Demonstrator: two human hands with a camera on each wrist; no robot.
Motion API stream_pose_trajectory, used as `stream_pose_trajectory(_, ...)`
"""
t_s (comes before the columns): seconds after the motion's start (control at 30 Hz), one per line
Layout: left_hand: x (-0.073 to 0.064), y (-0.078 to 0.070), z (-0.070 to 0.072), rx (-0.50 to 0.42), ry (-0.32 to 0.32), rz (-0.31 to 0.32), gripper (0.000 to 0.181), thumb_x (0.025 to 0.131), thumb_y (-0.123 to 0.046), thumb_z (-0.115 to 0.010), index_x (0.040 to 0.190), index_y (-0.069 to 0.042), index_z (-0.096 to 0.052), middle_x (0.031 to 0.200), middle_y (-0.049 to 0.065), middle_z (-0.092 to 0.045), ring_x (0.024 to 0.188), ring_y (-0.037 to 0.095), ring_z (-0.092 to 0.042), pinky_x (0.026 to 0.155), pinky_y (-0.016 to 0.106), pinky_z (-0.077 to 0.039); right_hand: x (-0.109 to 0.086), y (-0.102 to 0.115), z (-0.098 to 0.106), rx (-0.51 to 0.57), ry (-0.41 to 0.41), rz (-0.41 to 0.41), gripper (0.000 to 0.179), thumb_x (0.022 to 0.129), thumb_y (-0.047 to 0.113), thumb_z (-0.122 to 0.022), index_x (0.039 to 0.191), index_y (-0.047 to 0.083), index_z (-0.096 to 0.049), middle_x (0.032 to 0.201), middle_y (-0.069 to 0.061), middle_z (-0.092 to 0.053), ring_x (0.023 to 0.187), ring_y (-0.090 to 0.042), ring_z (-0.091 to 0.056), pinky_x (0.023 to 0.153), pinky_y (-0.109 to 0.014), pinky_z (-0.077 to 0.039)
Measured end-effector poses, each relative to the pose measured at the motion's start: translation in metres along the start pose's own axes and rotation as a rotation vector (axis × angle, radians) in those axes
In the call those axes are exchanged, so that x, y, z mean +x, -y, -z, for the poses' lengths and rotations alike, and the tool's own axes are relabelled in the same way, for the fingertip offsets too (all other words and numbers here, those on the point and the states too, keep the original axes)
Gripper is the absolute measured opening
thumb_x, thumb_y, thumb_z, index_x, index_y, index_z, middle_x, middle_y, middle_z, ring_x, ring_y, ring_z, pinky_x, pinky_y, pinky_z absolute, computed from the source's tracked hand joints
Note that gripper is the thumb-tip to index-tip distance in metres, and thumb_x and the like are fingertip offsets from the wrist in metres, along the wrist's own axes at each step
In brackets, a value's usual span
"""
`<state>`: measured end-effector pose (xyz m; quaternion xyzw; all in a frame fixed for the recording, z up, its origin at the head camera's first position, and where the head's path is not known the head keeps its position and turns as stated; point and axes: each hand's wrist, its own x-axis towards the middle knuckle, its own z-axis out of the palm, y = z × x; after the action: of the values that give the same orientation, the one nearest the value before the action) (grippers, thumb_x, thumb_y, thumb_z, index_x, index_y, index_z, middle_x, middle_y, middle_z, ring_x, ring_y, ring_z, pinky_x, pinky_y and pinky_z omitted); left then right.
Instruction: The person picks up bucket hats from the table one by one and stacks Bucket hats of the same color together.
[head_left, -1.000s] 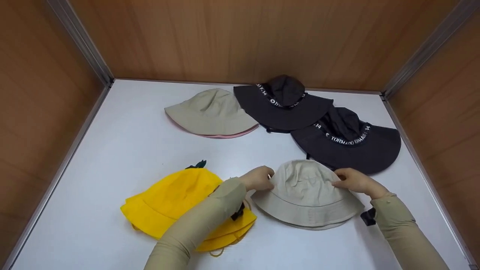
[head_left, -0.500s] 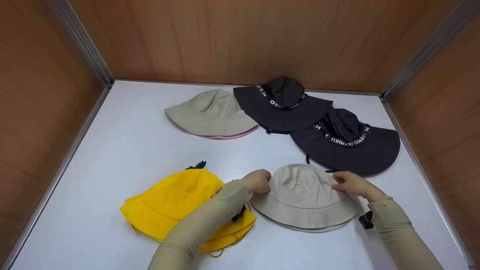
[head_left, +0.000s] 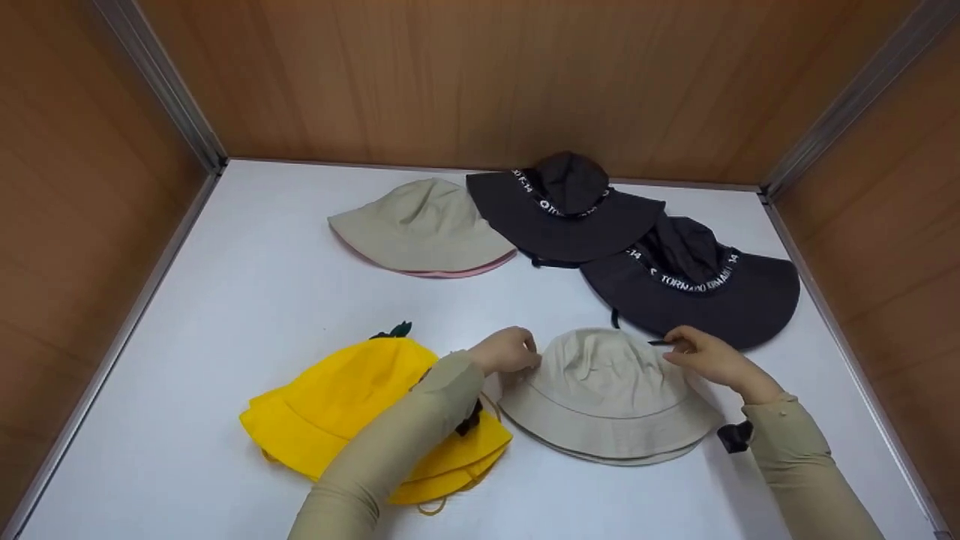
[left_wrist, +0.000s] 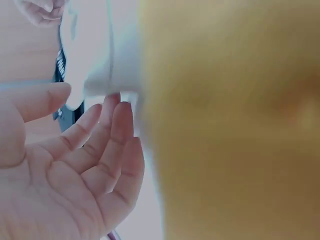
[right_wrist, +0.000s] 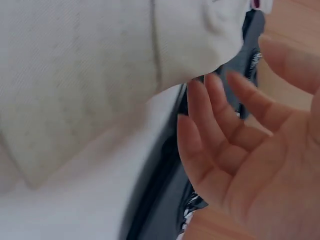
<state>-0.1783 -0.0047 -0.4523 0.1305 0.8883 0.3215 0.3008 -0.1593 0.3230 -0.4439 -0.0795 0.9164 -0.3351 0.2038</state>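
A pale beige bucket hat (head_left: 611, 382) lies at the front right of the white table, a second brim edge showing beneath its own. My left hand (head_left: 506, 351) is at the left side of its crown. In the left wrist view the fingers (left_wrist: 122, 125) are loosely bent, the thumb apart, and nothing is gripped; the tips are close to the hat's cloth. On the other side, my right hand (head_left: 709, 356) hovers by the crown. Its relaxed fingers (right_wrist: 200, 107) reach the hat's edge in the right wrist view, and whether they touch it I cannot tell.
Yellow hats (head_left: 352, 390) with a green leaf tip are stacked at the front left, partly under my left forearm. Behind lie a beige hat (head_left: 427, 232) with pink lining and two dark wide-brimmed hats, one (head_left: 570, 217) overlapping the other (head_left: 712, 300). Wooden panels (head_left: 450, 82) enclose the table.
The beige hat has shifted slightly toward the front and then stopped. Both hands have loosened from its crown, rising a little away from it. The other hats stay where they were.
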Motion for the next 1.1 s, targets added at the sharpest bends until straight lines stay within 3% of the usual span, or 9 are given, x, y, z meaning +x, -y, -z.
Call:
stream_pose_trajectory(0.2, 0.001, 0.002, 0.023, -0.134, -0.07, -0.019, 0.027, 0.096, -0.023, -0.052, 0.111, -0.002, -0.059, 0.104, 0.012, -0.066, 0.083, 0.016, -0.057, 0.083, 0.033, -0.049, -0.008, 0.024, -0.018, 0.032, -0.094, 0.087, 0.029, 0.093, 0.015, -0.059, 0.114, -0.005, -0.054, 0.097, -0.015, -0.061, 0.082, -0.016, -0.056, 0.068, -0.025, -0.045)
stream_pose_trajectory(0.33, 0.002, 0.008, 0.044, -0.28, -0.174, -0.01, 0.035, 0.096, -0.023, -0.051, 0.122, 0.001, -0.052, 0.121, 0.017, -0.059, 0.105, 0.025, -0.057, 0.094, 0.037, -0.045, -0.006, 0.034, -0.04, 0.03, -0.098, 0.164, 0.022, 0.091, 0.012, -0.061, 0.106, -0.004, -0.057, 0.088, -0.011, -0.061, 0.074, -0.013, -0.053, 0.064, -0.023, -0.044)
stream_pose_trajectory(0.5, -0.005, 0.024, 0.084, -0.494, -0.241, 0.073, 0.057, 0.097, -0.028, -0.047, 0.142, 0.0, -0.026, 0.149, 0.022, -0.03, 0.135, 0.031, -0.034, 0.111, 0.042, -0.03, 0.003, 0.039, -0.066, -0.008, 0.022, 0.21, 0.021, 0.09, 0.013, -0.062, 0.102, -0.001, -0.056, 0.079, -0.004, -0.058, 0.064, -0.006, -0.049, 0.058, -0.021, -0.042)
stream_pose_trajectory(0.63, -0.012, 0.041, 0.125, -0.675, -0.31, 0.129, 0.064, 0.099, -0.028, -0.043, 0.147, 0.0, -0.011, 0.155, 0.021, -0.013, 0.141, 0.033, -0.022, 0.114, 0.041, -0.025, 0.011, 0.042, -0.073, -0.075, 0.048, 0.217, 0.021, 0.086, 0.012, -0.066, 0.1, 0.0, -0.056, 0.076, -0.002, -0.056, 0.062, -0.006, -0.046, 0.057, -0.021, -0.04)
stream_pose_trajectory(0.77, -0.015, 0.062, 0.154, -0.891, -0.377, 0.159, 0.066, 0.099, -0.024, -0.041, 0.147, 0.001, -0.003, 0.156, 0.019, -0.007, 0.143, 0.034, -0.017, 0.115, 0.039, -0.025, 0.014, 0.041, -0.074, -0.096, 0.045, 0.21, 0.023, 0.084, 0.012, -0.068, 0.099, 0.001, -0.057, 0.077, -0.003, -0.058, 0.063, -0.007, -0.048, 0.056, -0.022, -0.041)
stream_pose_trajectory(0.97, -0.017, 0.095, 0.173, -1.198, -0.434, 0.196, 0.073, 0.098, -0.026, -0.04, 0.151, -0.012, 0.009, 0.159, 0.006, 0.008, 0.145, 0.029, -0.002, 0.11, 0.029, -0.026, 0.015, 0.034, -0.081, -0.018, 0.029, 0.213, 0.021, 0.084, 0.011, -0.068, 0.099, 0.001, -0.057, 0.075, -0.002, -0.055, 0.061, -0.006, -0.046, 0.054, -0.021, -0.04)
stream_pose_trajectory(1.1, -0.016, 0.115, 0.174, -1.311, -0.443, 0.223, 0.068, 0.099, -0.028, -0.036, 0.152, -0.017, 0.006, 0.159, 0.001, 0.002, 0.143, 0.022, -0.008, 0.1, 0.024, -0.029, 0.015, 0.031, -0.084, 0.031, 0.033, 0.219, 0.02, 0.085, 0.011, -0.068, 0.099, 0.001, -0.057, 0.077, -0.003, -0.054, 0.064, -0.005, -0.045, 0.056, -0.02, -0.04)
